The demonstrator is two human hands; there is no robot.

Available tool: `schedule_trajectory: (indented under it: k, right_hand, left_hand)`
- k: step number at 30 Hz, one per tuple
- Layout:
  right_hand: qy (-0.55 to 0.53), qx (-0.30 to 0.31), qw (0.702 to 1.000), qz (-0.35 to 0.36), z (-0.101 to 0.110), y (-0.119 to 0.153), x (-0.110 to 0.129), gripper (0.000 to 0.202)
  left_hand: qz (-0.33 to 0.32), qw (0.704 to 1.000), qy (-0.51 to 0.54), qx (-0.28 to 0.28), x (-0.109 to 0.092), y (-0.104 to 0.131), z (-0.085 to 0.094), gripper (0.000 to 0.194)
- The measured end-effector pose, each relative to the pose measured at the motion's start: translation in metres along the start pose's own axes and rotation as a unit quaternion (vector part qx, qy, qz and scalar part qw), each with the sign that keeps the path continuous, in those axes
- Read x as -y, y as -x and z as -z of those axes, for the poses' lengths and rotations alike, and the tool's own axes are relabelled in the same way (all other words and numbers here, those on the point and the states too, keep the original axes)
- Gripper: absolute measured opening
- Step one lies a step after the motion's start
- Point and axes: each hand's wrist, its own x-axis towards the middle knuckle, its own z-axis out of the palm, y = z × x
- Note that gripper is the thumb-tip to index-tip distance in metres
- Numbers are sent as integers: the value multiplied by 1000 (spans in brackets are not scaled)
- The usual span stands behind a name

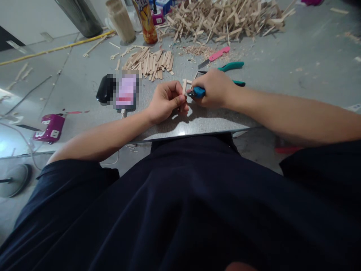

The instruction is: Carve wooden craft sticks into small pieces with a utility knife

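Note:
My left hand (168, 101) pinches a small pale wooden piece (184, 86) between thumb and fingers, near the table's front edge. Just to its right, my right hand (214, 89) is wrapped round a blue-handled cutter (198, 92), whose metal tip points left, close beside the wooden piece. Whether the tip touches the wood is too small to tell. Behind my right hand lie green-handled pliers (231, 66), partly hidden by the hand. A pink-handled blade (219, 55) rests a little farther back. Flat wooden sticks (152, 64) lie in a pile behind my left hand.
A large heap of wooden pieces (222, 19) covers the back of the table. A bottle (146, 22) and a jar (121, 22) stand at the back left. Left of my hand lie a phone (126, 90), a black case (106, 89) and a purple device (52, 127).

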Motion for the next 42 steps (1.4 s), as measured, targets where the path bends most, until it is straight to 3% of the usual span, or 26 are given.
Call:
schedule_trajectory:
  k: [6,11,18,22,33,42]
  right_hand:
    - [-50,2,998,-32,-7,1,5,27]
    - [-14,-12,999,-36,-12,-2,3,42]
    - [3,-90,995,-41,-9,-5,-1,59]
    - [19,-147,988,-39,-10,-3,-5,51]
    - [85,-204,975,-39,-13,-4,-9,28]
    - [97,-152,982,-49,-13,-10,-14,21]
  left_hand:
    - [9,1000,-8,5,-3,2,-6,37]
    - [34,999,-14,-5,-4,-2,-6,31]
    - [-5,999,36,-12,-1,-4,-9,30]
    - [-22,998,56,-15,0,-5,-9,27]
    - [-10,997,71,-25,-1,-6,-6,27]
    - [-5,997,77,-25,-1,-6,-3,32]
